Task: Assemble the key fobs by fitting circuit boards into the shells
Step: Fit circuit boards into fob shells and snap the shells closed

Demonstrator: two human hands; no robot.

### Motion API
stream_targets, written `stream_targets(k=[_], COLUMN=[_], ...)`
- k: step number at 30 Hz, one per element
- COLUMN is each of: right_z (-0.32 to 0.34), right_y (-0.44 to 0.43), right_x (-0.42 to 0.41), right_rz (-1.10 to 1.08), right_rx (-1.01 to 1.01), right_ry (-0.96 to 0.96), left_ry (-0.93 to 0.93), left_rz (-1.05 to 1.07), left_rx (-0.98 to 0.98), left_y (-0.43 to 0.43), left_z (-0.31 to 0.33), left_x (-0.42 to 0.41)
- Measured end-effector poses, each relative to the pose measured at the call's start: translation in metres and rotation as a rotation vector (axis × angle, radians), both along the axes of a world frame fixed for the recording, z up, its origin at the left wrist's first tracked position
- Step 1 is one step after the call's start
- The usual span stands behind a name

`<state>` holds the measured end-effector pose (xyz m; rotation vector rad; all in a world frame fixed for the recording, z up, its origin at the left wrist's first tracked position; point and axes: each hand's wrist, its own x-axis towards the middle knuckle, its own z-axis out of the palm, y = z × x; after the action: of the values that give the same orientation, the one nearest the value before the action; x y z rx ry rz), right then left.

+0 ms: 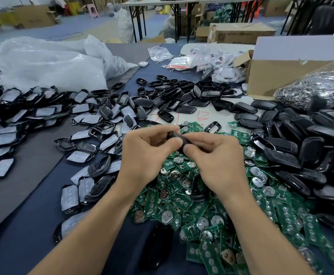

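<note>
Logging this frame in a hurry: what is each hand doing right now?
Left hand: closed, fingers pinching the black shell.
Right hand: closed, pinching the same shell.

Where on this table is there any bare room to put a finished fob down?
Bare blue cloth lies between the left forearm and the padded shells; grey mat beside it is free too. Boards and black shells crowd the middle and right.

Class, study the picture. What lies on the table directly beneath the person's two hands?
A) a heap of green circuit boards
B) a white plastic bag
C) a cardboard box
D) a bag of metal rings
A: the left hand and right hand, pinching a black shell between them, are above the green circuit boards.
</note>
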<state>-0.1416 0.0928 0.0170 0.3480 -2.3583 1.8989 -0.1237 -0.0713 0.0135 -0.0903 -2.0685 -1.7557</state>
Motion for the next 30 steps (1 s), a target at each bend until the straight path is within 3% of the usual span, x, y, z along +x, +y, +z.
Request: stream_targets(k=[3,5,9,14,21,22,25,26,28,30], right_z=[0.002,0.001,-0.001,0.0,0.009,0.015,0.034,0.038,0.038,0.03], right_y=[-0.01,-0.014,-0.016,-0.018,-0.008,-0.001,0.034,0.043,0.043,0.025], right_x=[0.005,0.007,0.007,0.007,0.003,-0.001,-0.011,-0.015,-0.016,-0.013], right_rz=[0.056,0.089,0.113,0.144,0.137,0.12,0.094,0.093,0.078,0.055], right_rx=[-0.468,-0.597,-0.531,-0.457,-0.396,-0.47,-1.027,-1.085,-0.891,-0.517], right_ry=[-0.29,-0.394,-0.398,-0.392,-0.44,-0.449,-0.393,-0.358,-0.355,-0.366], left_ry=[-0.067,-0.127,-0.169,-0.163,-0.177,-0.162,-0.093,-0.071,-0.02,0.045], left_rz=[-0.038,-0.064,-0.01,0.142,0.067,0.065,0.113,0.154,0.244,0.349], left_rx=[0.137,0.203,0.372,0.31,0.272,0.268,0.247,0.223,0.196,0.19], left_y=[0.01,0.018,0.026,0.027,0.024,0.022,0.013,0.009,0.002,-0.009], left_z=[0.004,0.004,0.005,0.002,0.002,0.002,0.007,0.007,0.01,0.016], left_x=[0.0,0.002,0.003,0.002,0.0,0.001,0.003,0.003,0.002,-0.001])
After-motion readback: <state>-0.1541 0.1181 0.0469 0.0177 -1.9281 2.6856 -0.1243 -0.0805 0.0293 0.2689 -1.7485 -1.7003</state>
